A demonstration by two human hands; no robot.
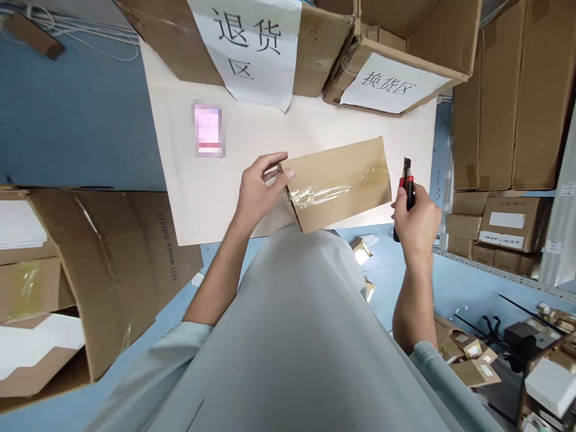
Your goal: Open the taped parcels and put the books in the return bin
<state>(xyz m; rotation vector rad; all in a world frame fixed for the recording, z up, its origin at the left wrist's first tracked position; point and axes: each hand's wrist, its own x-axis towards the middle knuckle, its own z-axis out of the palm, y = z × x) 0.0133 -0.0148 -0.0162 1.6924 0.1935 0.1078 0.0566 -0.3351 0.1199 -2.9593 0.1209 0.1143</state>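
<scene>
A long brown cardboard box lies slantwise on the white table, clear tape running along its top face. My left hand grips the box's left end, thumb on the top edge and fingers over the far corner. In my right hand is a red and black box cutter, held upright with its dark blade pointing away from me. The cutter is just off the right end of the box, not touching it.
Two large open cartons with paper signs, a left one and a right one, stand along the table's far edge. A blurred pink item lies at left. Stacked cartons fill the right side; a big carton stands left.
</scene>
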